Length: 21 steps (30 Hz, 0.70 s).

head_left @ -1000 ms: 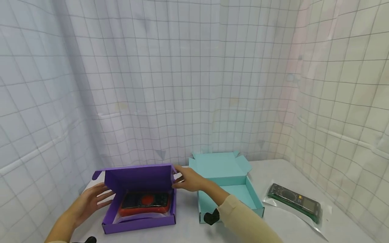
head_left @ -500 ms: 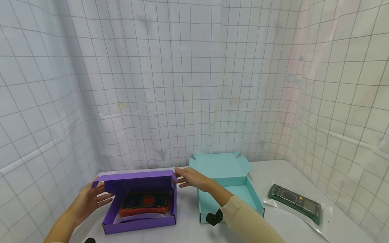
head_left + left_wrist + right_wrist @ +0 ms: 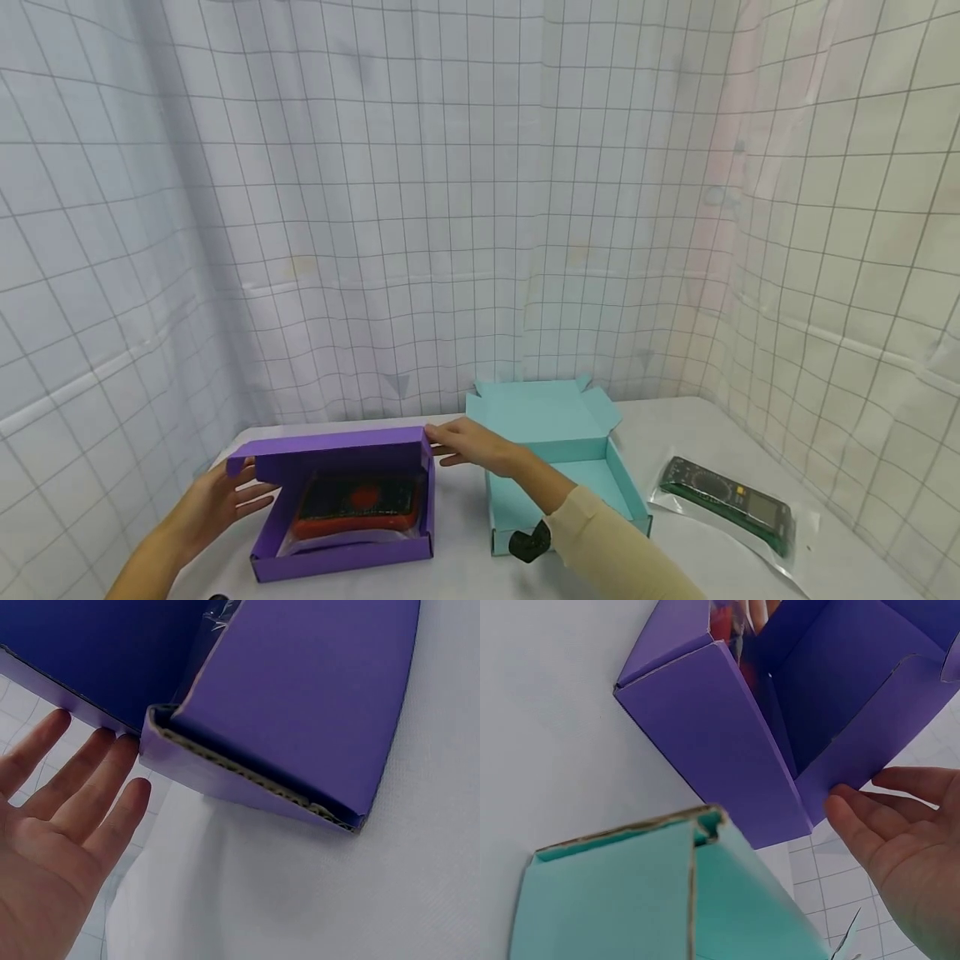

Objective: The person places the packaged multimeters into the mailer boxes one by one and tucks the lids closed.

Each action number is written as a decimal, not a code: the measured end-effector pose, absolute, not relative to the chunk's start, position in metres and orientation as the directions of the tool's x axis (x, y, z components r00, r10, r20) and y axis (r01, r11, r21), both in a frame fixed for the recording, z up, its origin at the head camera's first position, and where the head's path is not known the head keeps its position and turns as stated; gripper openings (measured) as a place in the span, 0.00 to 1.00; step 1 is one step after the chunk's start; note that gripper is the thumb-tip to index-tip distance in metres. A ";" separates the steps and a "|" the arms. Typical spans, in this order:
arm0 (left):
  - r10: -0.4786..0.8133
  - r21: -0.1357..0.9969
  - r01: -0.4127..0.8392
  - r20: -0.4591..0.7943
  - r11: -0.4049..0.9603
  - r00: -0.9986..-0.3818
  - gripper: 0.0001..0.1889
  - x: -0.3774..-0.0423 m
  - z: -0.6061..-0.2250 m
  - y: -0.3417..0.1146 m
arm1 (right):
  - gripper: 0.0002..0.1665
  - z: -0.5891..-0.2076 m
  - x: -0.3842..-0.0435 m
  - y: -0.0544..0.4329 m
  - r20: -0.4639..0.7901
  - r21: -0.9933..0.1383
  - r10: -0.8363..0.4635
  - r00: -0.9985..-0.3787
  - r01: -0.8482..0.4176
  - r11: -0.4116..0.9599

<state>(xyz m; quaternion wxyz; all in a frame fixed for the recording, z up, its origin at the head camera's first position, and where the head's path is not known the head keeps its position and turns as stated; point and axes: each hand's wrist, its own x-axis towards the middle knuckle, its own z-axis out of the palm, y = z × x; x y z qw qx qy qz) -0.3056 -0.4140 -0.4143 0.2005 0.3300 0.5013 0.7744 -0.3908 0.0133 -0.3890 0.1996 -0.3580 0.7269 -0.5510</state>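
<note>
Left grip, fingers straight, touches the purple box; right grip, fingers straight, touches its lid; red gadget between them.

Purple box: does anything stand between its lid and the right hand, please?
Nothing visible does: the right hand appears to touch the lid at its side. The teal box is below the forearm, not between them.
</note>
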 end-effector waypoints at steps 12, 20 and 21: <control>0.672 0.866 -0.053 0.346 -0.497 -0.655 0.35 -0.302 -0.417 -0.415 | 0.32 -0.391 -0.384 0.017 0.085 -0.931 -0.750 -0.656 -0.320 0.175; 0.586 0.972 0.086 0.203 -0.220 -0.784 0.30 -0.296 -0.413 -0.412 | 0.30 -0.396 -0.381 0.017 0.075 -0.921 -0.761 -0.644 -0.337 0.195; 0.575 0.976 0.097 0.192 -0.193 -0.795 0.29 -0.296 -0.414 -0.412 | 0.29 -0.396 -0.380 0.017 0.074 -0.917 -0.760 -0.645 -0.343 0.202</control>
